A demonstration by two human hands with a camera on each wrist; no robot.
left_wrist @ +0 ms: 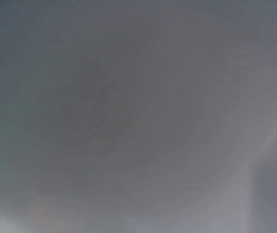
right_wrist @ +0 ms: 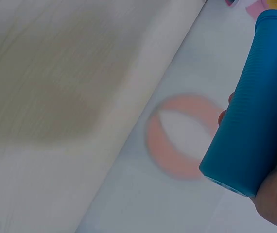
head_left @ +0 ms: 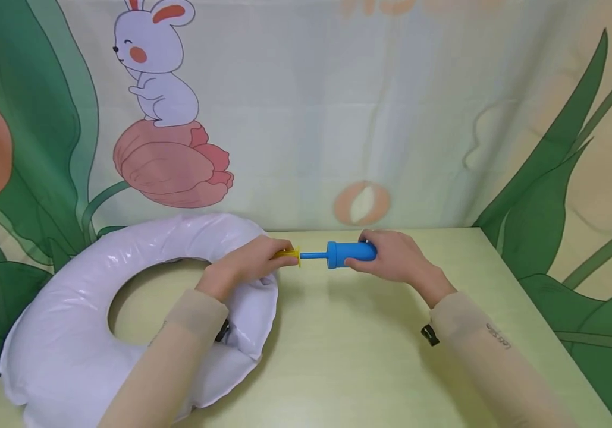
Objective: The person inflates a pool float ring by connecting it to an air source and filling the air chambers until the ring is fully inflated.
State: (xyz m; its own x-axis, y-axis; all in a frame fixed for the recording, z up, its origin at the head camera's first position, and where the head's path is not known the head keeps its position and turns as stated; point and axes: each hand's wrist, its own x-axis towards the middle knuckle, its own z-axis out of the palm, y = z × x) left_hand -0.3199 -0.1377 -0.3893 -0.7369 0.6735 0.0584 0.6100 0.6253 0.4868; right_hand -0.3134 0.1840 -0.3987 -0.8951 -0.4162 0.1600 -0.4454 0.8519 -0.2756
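Observation:
A blue hand air pump [head_left: 352, 254] is held sideways above the table, its thin blue rod [head_left: 313, 255] pointing left. My right hand [head_left: 394, 254] grips the pump's cylinder, thumb on the near side. In the right wrist view the ribbed cylinder [right_wrist: 250, 107] slants across, with fingers showing at both sides. My left hand [head_left: 249, 258] pinches the yellow flanged piece [head_left: 296, 256] at the rod's end. Under the left forearm lies a white inflatable ring [head_left: 65, 291], plump with creased seams. The left wrist view is a grey blur.
The pale wooden table [head_left: 332, 362] reaches back to a printed curtain [head_left: 284, 119] with a rabbit and tulips. The ring covers the table's left side and overhangs its edge. Small black devices [head_left: 430, 334] sit at the wrists.

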